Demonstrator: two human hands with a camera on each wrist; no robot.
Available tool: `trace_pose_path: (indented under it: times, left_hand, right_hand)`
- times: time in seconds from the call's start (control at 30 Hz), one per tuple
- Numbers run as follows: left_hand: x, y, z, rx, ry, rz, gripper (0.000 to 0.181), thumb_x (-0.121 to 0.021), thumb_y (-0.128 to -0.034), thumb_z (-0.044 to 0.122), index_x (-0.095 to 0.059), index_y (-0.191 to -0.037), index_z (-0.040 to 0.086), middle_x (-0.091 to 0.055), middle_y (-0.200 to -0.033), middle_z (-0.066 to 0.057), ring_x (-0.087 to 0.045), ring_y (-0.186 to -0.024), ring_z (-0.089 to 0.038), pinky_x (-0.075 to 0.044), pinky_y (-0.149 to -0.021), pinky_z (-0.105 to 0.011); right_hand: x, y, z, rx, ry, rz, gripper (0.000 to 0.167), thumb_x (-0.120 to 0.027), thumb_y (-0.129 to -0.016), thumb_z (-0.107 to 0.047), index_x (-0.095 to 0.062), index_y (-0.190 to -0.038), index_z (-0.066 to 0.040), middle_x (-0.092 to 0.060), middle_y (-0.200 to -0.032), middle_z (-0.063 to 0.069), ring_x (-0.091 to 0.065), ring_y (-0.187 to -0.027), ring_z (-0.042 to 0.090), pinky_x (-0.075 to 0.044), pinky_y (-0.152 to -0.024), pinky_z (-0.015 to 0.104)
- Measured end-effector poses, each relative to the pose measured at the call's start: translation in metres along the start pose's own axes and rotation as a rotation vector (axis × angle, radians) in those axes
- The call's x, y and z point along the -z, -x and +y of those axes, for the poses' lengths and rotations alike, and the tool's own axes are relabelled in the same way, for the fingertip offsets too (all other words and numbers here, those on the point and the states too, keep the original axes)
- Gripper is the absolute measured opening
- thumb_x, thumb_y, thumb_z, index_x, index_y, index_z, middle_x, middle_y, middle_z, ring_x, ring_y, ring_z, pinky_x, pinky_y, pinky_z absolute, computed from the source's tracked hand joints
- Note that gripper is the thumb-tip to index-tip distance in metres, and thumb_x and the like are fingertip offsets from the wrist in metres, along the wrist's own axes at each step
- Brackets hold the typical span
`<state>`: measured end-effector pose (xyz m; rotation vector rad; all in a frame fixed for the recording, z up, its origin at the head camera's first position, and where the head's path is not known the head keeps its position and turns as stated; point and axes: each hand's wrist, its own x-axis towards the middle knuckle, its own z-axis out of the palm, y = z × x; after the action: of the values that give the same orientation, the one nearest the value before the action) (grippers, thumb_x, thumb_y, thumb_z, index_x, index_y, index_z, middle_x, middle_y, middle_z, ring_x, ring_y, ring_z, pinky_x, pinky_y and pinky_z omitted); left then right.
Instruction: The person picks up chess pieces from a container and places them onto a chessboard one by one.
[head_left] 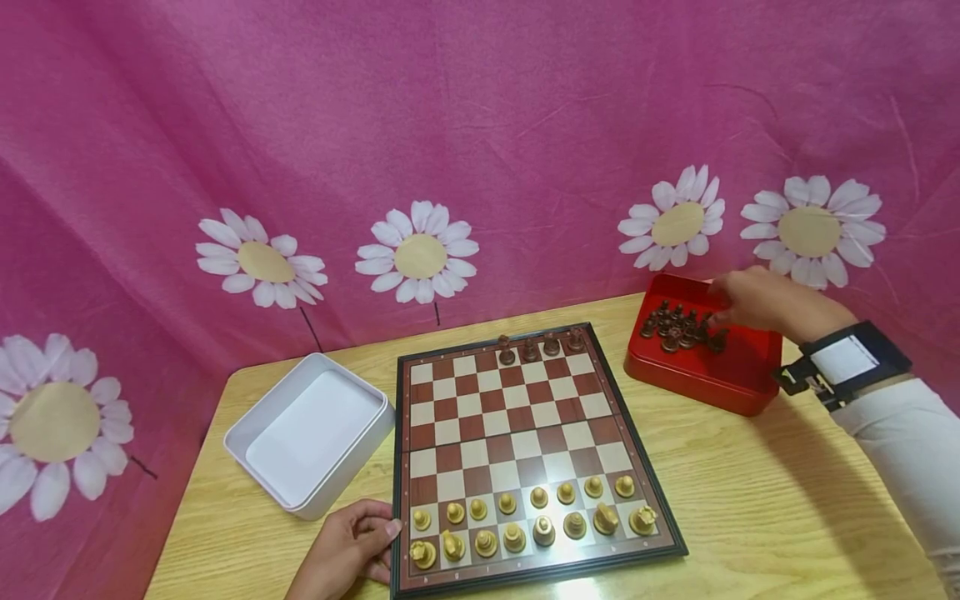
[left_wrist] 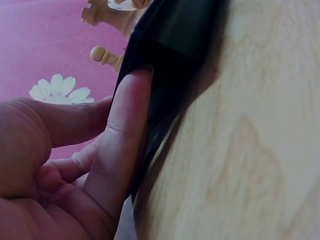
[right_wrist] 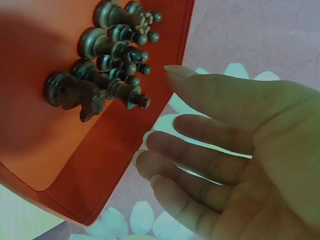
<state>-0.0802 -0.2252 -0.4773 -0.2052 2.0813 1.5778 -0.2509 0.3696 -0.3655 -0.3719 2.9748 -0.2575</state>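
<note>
A chessboard (head_left: 498, 421) lies on the table with pale pieces (head_left: 513, 537) in two rows at its near end. Several dark pieces (head_left: 530, 348) stand along its far edge, toward the right. My left hand (head_left: 348, 546) grips the board's near left edge, thumb on top; the left wrist view shows a finger (left_wrist: 122, 120) against the dark side. Over the red box (head_left: 693, 387) at right is my right hand (head_left: 772, 302), fingers loosely bent and holding nothing. Beside its fingertips, several dark chess pieces cluster in the box, among them a knight (right_wrist: 75, 95).
An uncovered white box (head_left: 315, 433) sits left of the board, close to its edge. Behind the wooden table (head_left: 720, 475) hangs a pink cloth (head_left: 525, 150) with large white flowers. The red box stands near that cloth.
</note>
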Motion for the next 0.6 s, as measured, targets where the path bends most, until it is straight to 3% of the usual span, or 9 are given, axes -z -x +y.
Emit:
trace_pose_path:
  times: [0.17,0.6]
  left_hand:
    - [0.0001,0.0002,0.0003,-0.002,0.002,0.004,0.034,-0.065,-0.1015,0.01,-0.055,-0.124,-0.013,-0.069,-0.084,-0.002,-0.068,-0.069,-0.016,-0.065,-0.059,-0.033]
    - [-0.0003,-0.0008,-0.0007,0.007,0.002,0.007,0.034,-0.065,-0.1018,0.011,-0.056,-0.124,-0.013,-0.07,-0.084,-0.002,-0.068,-0.07,-0.016,-0.065,-0.06,-0.034]
  right_hand:
    - [-0.003,0.0007,0.0006,0.009,-0.008,0.004,0.039,-0.085,-0.082,-0.01,-0.072,-0.115,0.007,-0.075,-0.1,0.023,-0.067,-0.083,0.029,-0.061,-0.08,0.055]
    - [-0.0075,-0.0024,-0.0017,0.028,0.019,0.033,0.036,-0.086,-0.08,-0.008,-0.073,-0.112,0.005,-0.074,-0.095,0.019,-0.065,-0.082,0.03,-0.061,-0.081,0.055]
